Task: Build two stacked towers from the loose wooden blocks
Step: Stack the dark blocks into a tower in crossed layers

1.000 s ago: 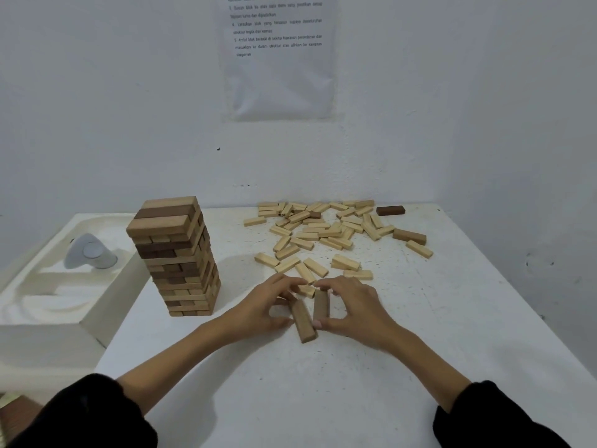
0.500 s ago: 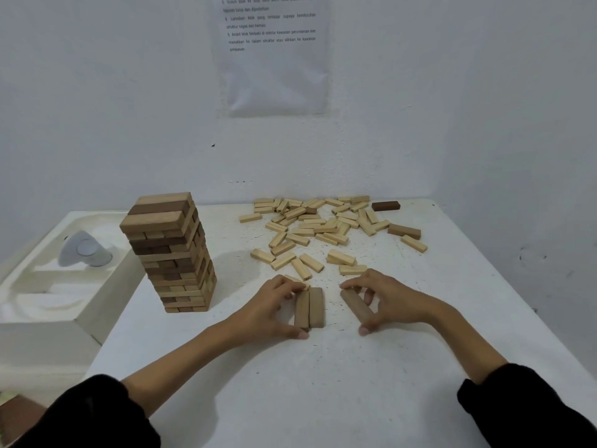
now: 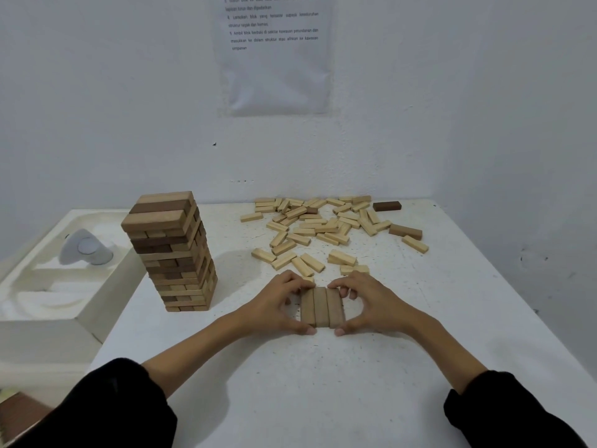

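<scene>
Three wooden blocks lie side by side as one flat row (image 3: pixel 322 307) on the white table (image 3: pixel 323 383). My left hand (image 3: pixel 277 302) grips the row's left side, thumb at the near end and fingers at the far end. My right hand (image 3: pixel 368 302) grips the right side the same way. A tall finished tower (image 3: pixel 174 250) of light and dark blocks stands to the left. Several loose blocks (image 3: pixel 323 227) lie scattered behind the row.
A white moulded tray (image 3: pixel 48 286) with a grey object (image 3: pixel 85 248) sits left of the table. A dark block (image 3: pixel 387 206) lies near the back wall. A printed sheet (image 3: pixel 274 53) hangs on the wall. The table's right edge runs near the side wall.
My right hand brought a third block beside the two on the table. Both hands now squeeze the three into one aligned row.
</scene>
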